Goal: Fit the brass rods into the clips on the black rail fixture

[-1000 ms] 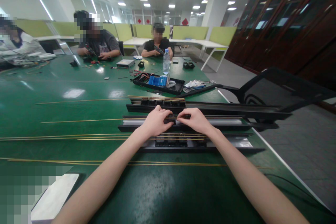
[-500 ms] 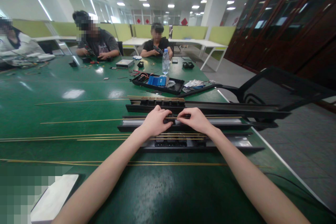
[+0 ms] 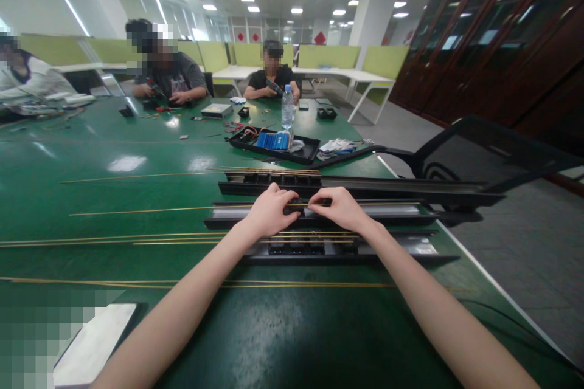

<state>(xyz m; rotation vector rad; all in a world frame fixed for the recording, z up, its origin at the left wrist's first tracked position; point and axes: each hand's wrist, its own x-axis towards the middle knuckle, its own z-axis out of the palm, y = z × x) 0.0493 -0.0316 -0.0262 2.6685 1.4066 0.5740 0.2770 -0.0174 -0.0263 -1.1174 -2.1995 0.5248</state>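
The long black metal rail (image 3: pixel 401 216) is pinched mid-length by the left hand (image 3: pixel 270 213) and right hand (image 3: pixel 340 209), fingers curled closed on it; a slip could roll the thin brass rod (image 3: pixel 137 210) lying along it.

Green table (image 3: pixel 91 194), brass rods (image 3: pixel 137 211), black rails (image 3: pixel 387 185)

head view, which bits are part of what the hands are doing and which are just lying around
In hand: left hand and right hand, both on the small black part over the middle rail; thin brass rod along that rail.

Lying about: far rail, near rail, black tray, water bottle, white block, loose brass rods.
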